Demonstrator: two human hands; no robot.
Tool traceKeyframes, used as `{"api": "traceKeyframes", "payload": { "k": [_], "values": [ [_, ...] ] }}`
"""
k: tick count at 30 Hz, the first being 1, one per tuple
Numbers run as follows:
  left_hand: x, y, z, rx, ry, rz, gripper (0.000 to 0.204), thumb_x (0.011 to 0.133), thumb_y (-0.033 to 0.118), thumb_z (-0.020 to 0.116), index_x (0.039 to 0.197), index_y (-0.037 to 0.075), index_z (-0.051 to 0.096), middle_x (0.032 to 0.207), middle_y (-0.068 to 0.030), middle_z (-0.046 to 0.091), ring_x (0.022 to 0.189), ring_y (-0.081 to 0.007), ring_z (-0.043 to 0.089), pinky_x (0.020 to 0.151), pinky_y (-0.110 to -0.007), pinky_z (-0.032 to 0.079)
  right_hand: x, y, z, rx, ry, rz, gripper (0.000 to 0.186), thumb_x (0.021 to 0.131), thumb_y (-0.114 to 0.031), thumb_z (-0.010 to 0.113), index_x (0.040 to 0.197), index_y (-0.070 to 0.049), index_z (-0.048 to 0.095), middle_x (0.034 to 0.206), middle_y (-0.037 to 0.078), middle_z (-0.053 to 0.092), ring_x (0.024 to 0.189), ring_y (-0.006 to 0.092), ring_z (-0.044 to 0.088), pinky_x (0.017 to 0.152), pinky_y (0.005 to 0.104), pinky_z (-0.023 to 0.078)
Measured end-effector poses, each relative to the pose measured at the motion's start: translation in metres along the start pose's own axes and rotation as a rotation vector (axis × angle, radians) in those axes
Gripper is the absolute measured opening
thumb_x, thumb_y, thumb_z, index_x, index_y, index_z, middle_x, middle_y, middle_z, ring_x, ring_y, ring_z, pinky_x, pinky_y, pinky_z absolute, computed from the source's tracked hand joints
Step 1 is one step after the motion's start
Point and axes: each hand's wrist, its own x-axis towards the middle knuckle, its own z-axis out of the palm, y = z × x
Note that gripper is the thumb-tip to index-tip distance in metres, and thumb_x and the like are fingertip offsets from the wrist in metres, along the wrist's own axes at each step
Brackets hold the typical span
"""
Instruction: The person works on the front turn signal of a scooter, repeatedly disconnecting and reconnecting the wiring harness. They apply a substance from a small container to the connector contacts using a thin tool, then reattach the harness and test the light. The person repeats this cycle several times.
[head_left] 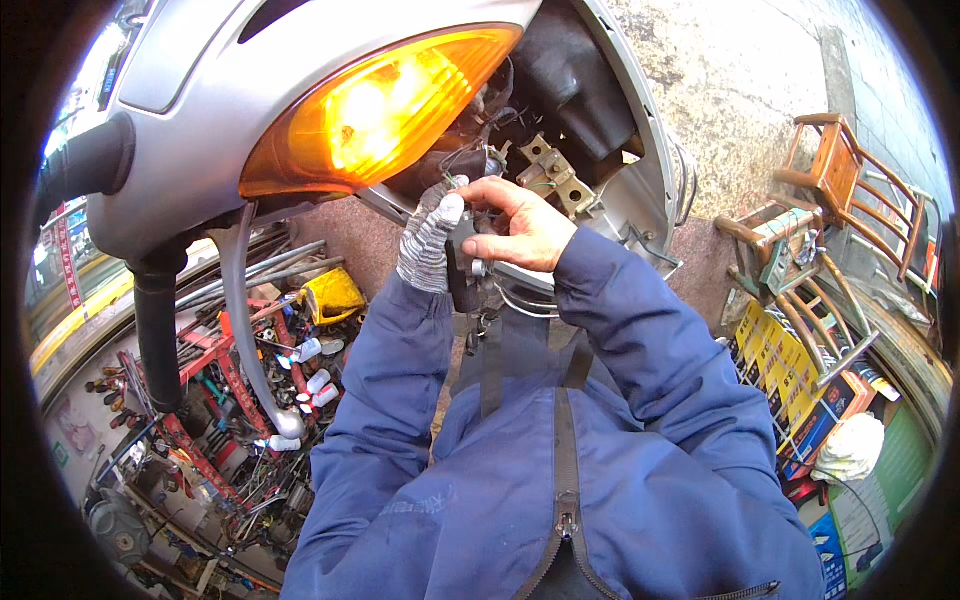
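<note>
Right at the meeting point of the two hands, a dark, blocky part [462,268] is being held: it is grasped from the left by the left hand [430,240], gloved in grey striped knit, and pinched by the bare right hand [520,228], its thumb pressed on the near face and its index finger curled over the upper end. What exactly the part is cannot be told, much of it being covered by fingers. Just beyond the grip, loose wires [462,160] are exposed, and to their right a brass-toned metal bracket [553,175] is seen, backed by a black plastic housing [580,80]. Above and left of the grip, an amber turn signal [380,110] is lit brightly, set into a silver scooter fairing [200,130]. Farther left, a black handlebar grip [156,330] is flanked by a silver brake lever [243,320]. Between lever and hands, lower down, a yellow container [332,295] is placed among cluttered tools. Well off to the right, a wooden chair [832,180] is seen.
</note>
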Motion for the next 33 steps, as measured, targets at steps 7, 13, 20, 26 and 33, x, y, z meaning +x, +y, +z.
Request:
{"api": "traceKeyframes", "payload": {
  "k": [7, 13, 20, 26, 33],
  "values": [
    [-0.005, 0.016, 0.021, -0.19, 0.084, -0.118, 0.054, 0.093, 0.046, 0.047, 0.123, 0.001, 0.051, 0.116, -0.0147, 0.058, 0.102, -0.0248, 0.059, 0.089, -0.036, 0.05, 0.002, -0.01, 0.002, 0.113, 0.0, 0.141, 0.049, 0.077, -0.016, 0.074, 0.12, -0.004, 0.056, 0.111, 0.008, 0.06, 0.101, 0.0185, 0.057, 0.09, 0.0324, 0.047],
    [-0.007, 0.021, 0.028, -0.229, 0.155, -0.159, 0.048, 0.093, 0.043, 0.049, 0.119, 0.004, 0.052, 0.108, -0.0128, 0.06, 0.094, -0.0254, 0.062, 0.079, -0.035, 0.054, 0.001, -0.017, 0.005, 0.329, 0.026, 0.215, 0.046, 0.079, -0.009, 0.071, 0.121, -0.004, 0.055, 0.11, 0.006, 0.06, 0.097, 0.0146, 0.057, 0.086, 0.0303, 0.048],
    [0.012, -0.001, -0.002, -0.133, -0.027, -0.12, 0.031, 0.095, 0.023, 0.052, 0.12, 0.005, 0.05, 0.107, -0.0092, 0.057, 0.096, -0.0174, 0.058, 0.079, -0.03, 0.053, 0.001, -0.003, 0.003, 0.193, -0.006, 0.155, 0.044, 0.084, -0.013, 0.07, 0.124, -0.006, 0.052, 0.112, 0.006, 0.059, 0.104, 0.0141, 0.055, 0.089, 0.031, 0.047],
    [0.011, -0.011, -0.003, -0.014, 0.046, 0.088, 0.031, 0.094, 0.02, 0.055, 0.12, 0.004, 0.053, 0.104, -0.0071, 0.059, 0.09, -0.0151, 0.058, 0.076, -0.027, 0.051, 0.0, -0.001, 0.008, 0.238, 0.038, 0.174, 0.053, 0.079, -0.019, 0.072, 0.125, -0.004, 0.051, 0.117, 0.009, 0.058, 0.106, 0.0188, 0.056, 0.092, 0.0334, 0.046],
    [0.008, -0.007, -0.004, -0.201, -0.112, -0.048, 0.04, 0.093, 0.03, 0.054, 0.127, 0.01, 0.046, 0.119, -0.0131, 0.055, 0.106, -0.0244, 0.057, 0.091, -0.038, 0.05, -0.004, -0.015, 0.003, 0.142, -0.12, 0.137, 0.094, 0.059, -0.023, 0.086, 0.136, -0.004, 0.035, 0.126, 0.016, 0.053, 0.121, 0.0292, 0.049, 0.102, 0.0396, 0.039]
  ]
}}
